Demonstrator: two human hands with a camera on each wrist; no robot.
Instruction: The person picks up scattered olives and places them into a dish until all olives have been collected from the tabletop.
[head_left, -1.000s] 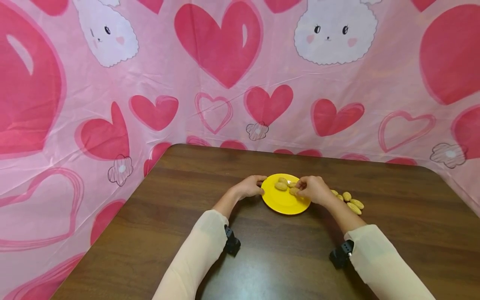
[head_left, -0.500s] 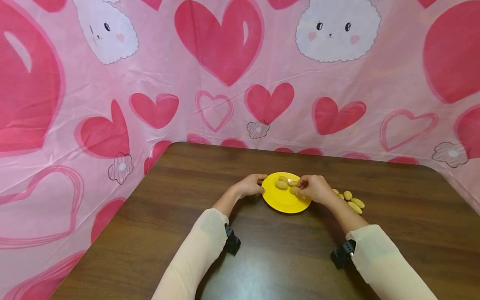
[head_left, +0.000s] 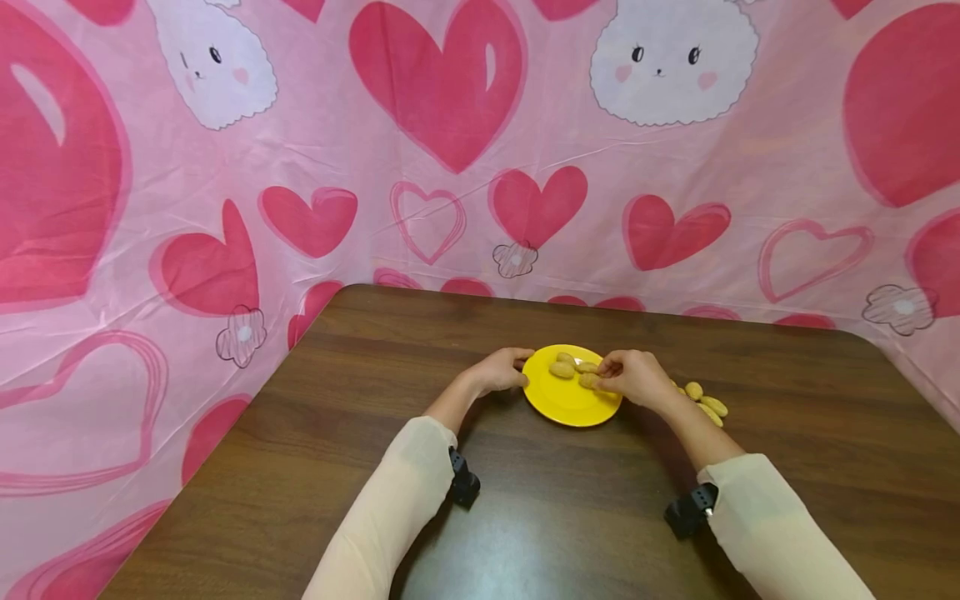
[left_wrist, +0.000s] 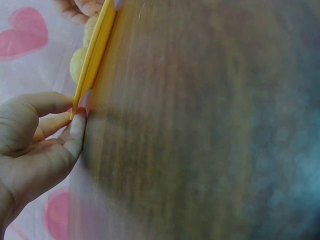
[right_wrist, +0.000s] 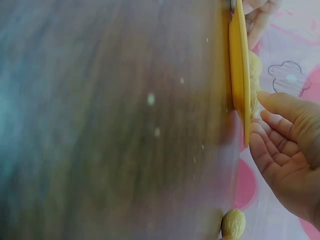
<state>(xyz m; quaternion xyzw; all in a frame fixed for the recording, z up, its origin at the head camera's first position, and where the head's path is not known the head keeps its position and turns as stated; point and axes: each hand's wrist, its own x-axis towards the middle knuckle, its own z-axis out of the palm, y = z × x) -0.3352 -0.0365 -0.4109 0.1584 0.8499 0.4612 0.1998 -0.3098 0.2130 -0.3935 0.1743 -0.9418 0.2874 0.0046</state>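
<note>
A round yellow plate (head_left: 567, 410) rests on the table, bearing several tan, oblong, peanut-shaped pieces (head_left: 562, 370). At its left rim, my left hand (head_left: 500, 372) grips the edge, the thumb below and the fingers above in the left wrist view. From the right, my right hand (head_left: 633, 380) reaches over the plate, thumb and fingertips pinching a tan piece (head_left: 588, 381) low over the surface. The right wrist view has the thumb tip against that piece, the other fingers close by the plate's rim.
More tan peanut-shaped pieces (head_left: 714, 406) lie on the brown wooden table (head_left: 570, 500) right of the plate, partly hidden by my right forearm. A pink cloth with hearts (head_left: 442, 92) hangs behind the table and along its left side.
My right wrist and forearm have shifted slightly to the right, covering more of the loose pieces. The left hand and the plate stay nearly where they were.
</note>
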